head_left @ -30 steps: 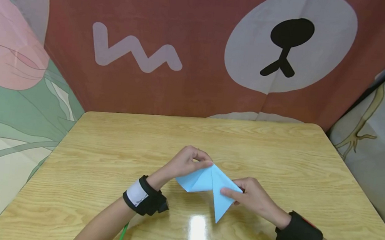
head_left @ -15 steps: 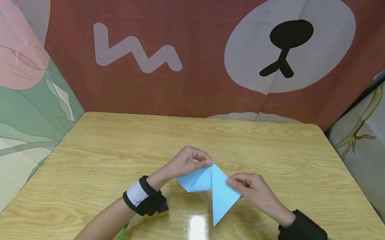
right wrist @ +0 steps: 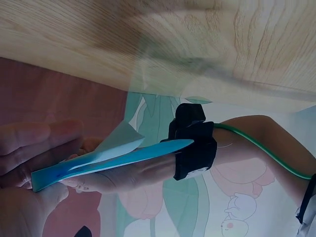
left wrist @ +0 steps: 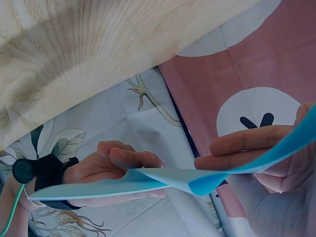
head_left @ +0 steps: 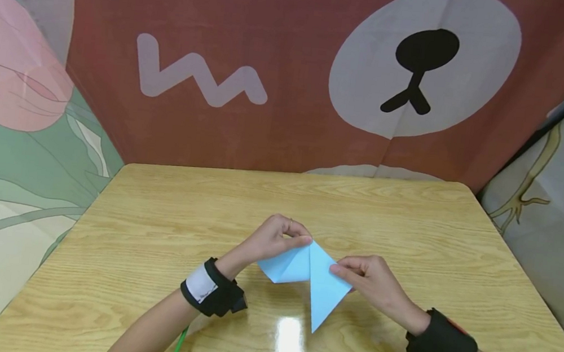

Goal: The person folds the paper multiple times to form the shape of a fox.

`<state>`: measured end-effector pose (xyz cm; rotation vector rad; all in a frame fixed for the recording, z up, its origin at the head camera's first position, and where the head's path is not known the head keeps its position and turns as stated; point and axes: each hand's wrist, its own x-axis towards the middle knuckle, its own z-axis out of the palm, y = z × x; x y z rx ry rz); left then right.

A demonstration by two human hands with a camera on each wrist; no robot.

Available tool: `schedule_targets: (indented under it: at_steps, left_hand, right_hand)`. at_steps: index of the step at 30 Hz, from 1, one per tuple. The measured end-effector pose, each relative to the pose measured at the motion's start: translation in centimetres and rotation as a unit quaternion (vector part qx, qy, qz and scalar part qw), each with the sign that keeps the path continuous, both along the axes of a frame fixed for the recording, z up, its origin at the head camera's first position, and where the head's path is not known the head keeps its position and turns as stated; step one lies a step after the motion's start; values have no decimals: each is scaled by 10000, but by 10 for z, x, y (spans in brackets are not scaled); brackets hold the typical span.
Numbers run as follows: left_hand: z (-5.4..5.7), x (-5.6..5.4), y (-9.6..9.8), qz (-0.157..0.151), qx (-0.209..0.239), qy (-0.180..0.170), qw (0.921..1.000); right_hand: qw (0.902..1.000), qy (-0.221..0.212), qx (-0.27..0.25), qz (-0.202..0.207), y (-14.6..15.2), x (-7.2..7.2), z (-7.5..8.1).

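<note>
Left-hand fingers [head_left: 301,239] pinch the top corner of the blue paper [head_left: 328,295]; left hand [head_left: 276,239] sits up and left of it. Right hand [head_left: 374,280] pinches the right edge: thumb on the near face, fingers going behind. Paper is strung between the two sets of fingers and looks lifted off the worktop [head_left: 167,204].

Between the fingers: an edge runs down from the left-hand pinch. Short blunt flap with a crease just below the left fingers; longer flap hangs to a sharp point below and left of the right fingers.

Progress, my read: folding, partway. Several folds are in. Not pressed flat: right wrist view has two layers splayed apart beyond the right fingers, left wrist view shows the sheet bowed and twisted. Left to do, probably: line up the layers and crease them. Can't tell how many folds remain or the final shape.

Behind each set of fingers: left wrist strap [head_left: 213,287], right wrist strap [head_left: 441,345], both black. Well beyond the fingers, past the worktop's far edge: brown backdrop [head_left: 275,141] with a printed muzzle.
</note>
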<state>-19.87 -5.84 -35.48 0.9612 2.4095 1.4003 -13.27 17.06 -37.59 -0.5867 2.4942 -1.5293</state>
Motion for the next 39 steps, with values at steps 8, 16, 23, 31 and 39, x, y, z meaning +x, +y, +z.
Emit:
schedule_targets:
  at_steps: [8, 16, 23, 31, 39]
  left_hand:
    - [-1, -1, 0, -31, -18, 32, 10000]
    - [-4, -3, 0, -56, 16, 7, 10000]
    - [-4, -3, 0, -76, -10, -63, 10000]
    - [-5, -3, 0, -85, 21, -63, 9999]
    - [-6, -4, 2, -59, 12, -57, 10000]
  right_hand:
    - [9998, 138, -76, 84, -1, 1, -1]
    - [9996, 256, -81, 46, -2, 1, -2]
    - [9988, 456, -116, 105, -2, 2, -2]
    - [9989, 423, -143, 112, -3, 0, -4]
    - [9989, 450, -122, 21, -3, 0, -5]
